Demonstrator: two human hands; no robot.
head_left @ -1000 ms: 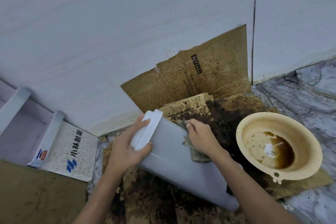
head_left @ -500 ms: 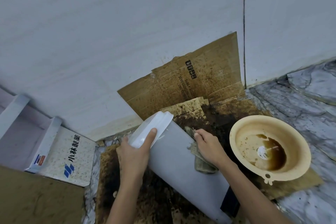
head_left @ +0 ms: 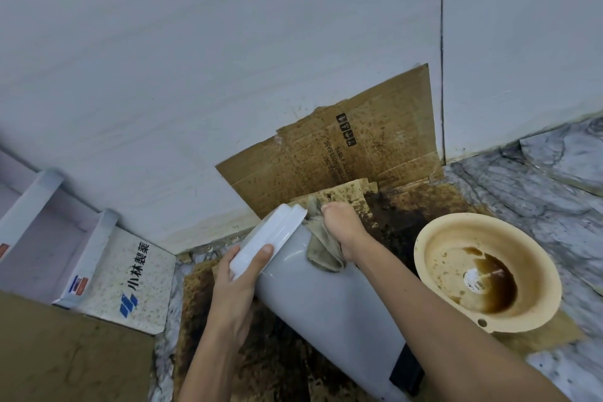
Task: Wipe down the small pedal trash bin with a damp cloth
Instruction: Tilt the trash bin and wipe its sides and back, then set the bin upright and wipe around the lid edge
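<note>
The small pedal trash bin (head_left: 329, 307) is grey with a white lid (head_left: 270, 238) and a black pedal part (head_left: 406, 372) at its base. It is tilted, lid end up and toward the wall. My left hand (head_left: 238, 290) grips the lid and the bin's top edge, thumb across the lid. My right hand (head_left: 342, 228) presses a dirty greyish-beige cloth (head_left: 323, 245) against the bin's upper side, just below the lid rim. The bin's far side is hidden.
Stained brown cardboard (head_left: 342, 160) leans on the white wall and covers the floor under the bin. A beige basin (head_left: 486, 271) with brown liquid sits to the right. A white printed box (head_left: 130, 277) lies at the left. Grey marble floor (head_left: 554, 179) shows at the right.
My right hand has slid the cloth up the bin's side, from mid-body to just under the lid. My left hand has shifted its grip lower on the lid.
</note>
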